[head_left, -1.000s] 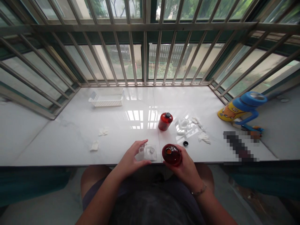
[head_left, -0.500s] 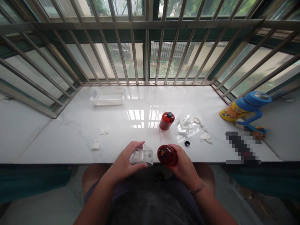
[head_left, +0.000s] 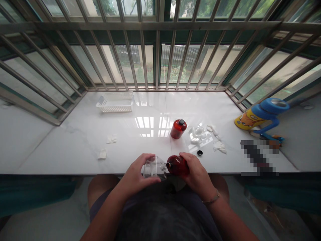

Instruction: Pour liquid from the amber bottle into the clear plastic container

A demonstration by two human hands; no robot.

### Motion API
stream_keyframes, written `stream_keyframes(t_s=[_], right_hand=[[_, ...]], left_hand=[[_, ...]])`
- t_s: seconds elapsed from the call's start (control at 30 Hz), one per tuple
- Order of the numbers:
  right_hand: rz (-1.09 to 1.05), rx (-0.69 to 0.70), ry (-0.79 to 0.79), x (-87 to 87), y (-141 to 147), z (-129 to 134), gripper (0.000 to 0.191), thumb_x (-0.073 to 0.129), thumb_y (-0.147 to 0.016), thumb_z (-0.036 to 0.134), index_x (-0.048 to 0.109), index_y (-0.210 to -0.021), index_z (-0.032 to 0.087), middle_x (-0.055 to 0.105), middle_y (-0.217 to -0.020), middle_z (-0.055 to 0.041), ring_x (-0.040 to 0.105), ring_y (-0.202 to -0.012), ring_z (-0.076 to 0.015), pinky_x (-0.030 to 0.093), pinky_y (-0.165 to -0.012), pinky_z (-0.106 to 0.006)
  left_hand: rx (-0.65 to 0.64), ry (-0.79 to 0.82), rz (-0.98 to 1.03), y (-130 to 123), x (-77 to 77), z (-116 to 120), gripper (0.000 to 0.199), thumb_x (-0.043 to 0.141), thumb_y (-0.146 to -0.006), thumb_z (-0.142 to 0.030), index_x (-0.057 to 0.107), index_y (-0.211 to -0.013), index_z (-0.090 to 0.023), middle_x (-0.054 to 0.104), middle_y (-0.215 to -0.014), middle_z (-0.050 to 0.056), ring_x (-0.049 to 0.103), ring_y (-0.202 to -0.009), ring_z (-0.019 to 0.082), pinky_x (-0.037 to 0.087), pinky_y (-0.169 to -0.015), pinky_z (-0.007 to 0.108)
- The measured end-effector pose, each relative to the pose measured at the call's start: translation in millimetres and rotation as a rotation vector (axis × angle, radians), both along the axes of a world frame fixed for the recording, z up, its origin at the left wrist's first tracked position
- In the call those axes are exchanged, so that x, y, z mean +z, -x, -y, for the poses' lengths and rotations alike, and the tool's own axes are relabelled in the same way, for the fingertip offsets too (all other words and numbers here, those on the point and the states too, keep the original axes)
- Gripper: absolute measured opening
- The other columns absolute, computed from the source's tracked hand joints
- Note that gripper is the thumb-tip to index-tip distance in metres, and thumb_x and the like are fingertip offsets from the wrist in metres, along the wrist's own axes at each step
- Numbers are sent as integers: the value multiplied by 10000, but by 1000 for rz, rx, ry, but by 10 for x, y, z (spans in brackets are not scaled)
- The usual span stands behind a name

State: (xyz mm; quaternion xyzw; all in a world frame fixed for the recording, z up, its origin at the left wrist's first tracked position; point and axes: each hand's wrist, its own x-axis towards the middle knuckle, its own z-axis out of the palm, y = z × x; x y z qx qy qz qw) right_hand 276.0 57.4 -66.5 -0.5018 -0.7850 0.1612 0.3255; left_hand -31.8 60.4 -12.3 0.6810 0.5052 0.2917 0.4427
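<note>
My left hand (head_left: 136, 174) is closed around a clear, angular bottle (head_left: 153, 168), tilted with its neck to the right. In my right hand (head_left: 197, 170) is a dark red bottle (head_left: 178, 165), uncapped and tipped so that its mouth points left. The two bottle mouths meet or nearly meet over the table's front edge; I cannot tell whether they touch. A small black cap (head_left: 199, 153) lies on the table to the right. Beyond my hands stands a second red bottle (head_left: 178, 130) with a black cap on.
A clear square container (head_left: 197, 134) and crumpled white tissues (head_left: 219, 146) lie right of centre. More tissue (head_left: 102, 154) is at left. A white basket (head_left: 115, 108) stands at the back left, a blue-and-yellow flask (head_left: 259, 113) at the right. Window bars close off the back.
My right hand has tipped the red bottle further left, bringing its mouth to the clear bottle's neck. The clear bottle has shifted slightly right.
</note>
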Motion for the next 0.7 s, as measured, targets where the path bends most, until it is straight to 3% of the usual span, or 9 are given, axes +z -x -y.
stream_keyframes(t_s=[0.4,0.7], right_hand=[[118,56,-47,161,-60,-93,758,687,-880,107,463,-1579,299,632,-1429,-136,616,-1321,-348,559,-1125,-574],[190,86,-113,366,-77,-185,796,666,-859,63,455,-1591,293,645,-1418,-141,621,-1307,-358,563,-1111,-580]], left_hand=[[12,63,78,-42,-84,-14,798,978,-738,-508,619,-1407,-261,702,-1370,116,689,-1278,331,571,-1128,502],[52,162,249,-73,-273,-18,819,1001,-711,-456,616,-1397,-228,711,-1349,144,701,-1257,341,586,-1099,506]])
